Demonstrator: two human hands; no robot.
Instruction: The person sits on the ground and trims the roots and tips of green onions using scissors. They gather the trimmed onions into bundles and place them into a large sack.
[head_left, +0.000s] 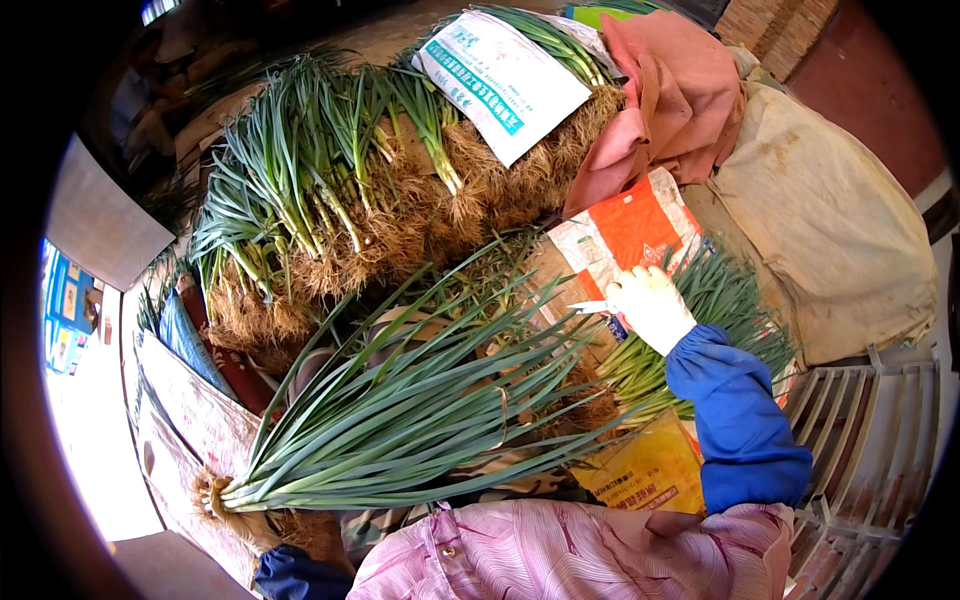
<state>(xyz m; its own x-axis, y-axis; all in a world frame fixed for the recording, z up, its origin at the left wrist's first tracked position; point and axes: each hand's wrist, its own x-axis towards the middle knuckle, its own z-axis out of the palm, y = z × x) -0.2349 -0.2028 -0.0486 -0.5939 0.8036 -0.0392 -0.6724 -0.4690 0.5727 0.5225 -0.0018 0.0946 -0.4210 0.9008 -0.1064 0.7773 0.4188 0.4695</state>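
Note:
Low at the left, my left hand [243,527], in a brownish glove, is closed round the root end of a large bunch of green onions [400,440]. Their long leaves fan out to the right across my lap. My right hand [652,303] wears a pale glove and is raised at the right, closed on a small pointed blade [590,306] that points left. Whether it is a knife or one half of scissors I cannot tell. Below and beside that hand lies a pile of cleaner green onions [730,300], pale stems toward me.
Untrimmed green onions [330,190] with shaggy roots are heaped at the back. A white printed sack [505,80] and pink cloth [665,90] cover part of them. Beige sacking [830,210] and a metal rack [860,430] stand right; a yellow bag [650,470] lies near me.

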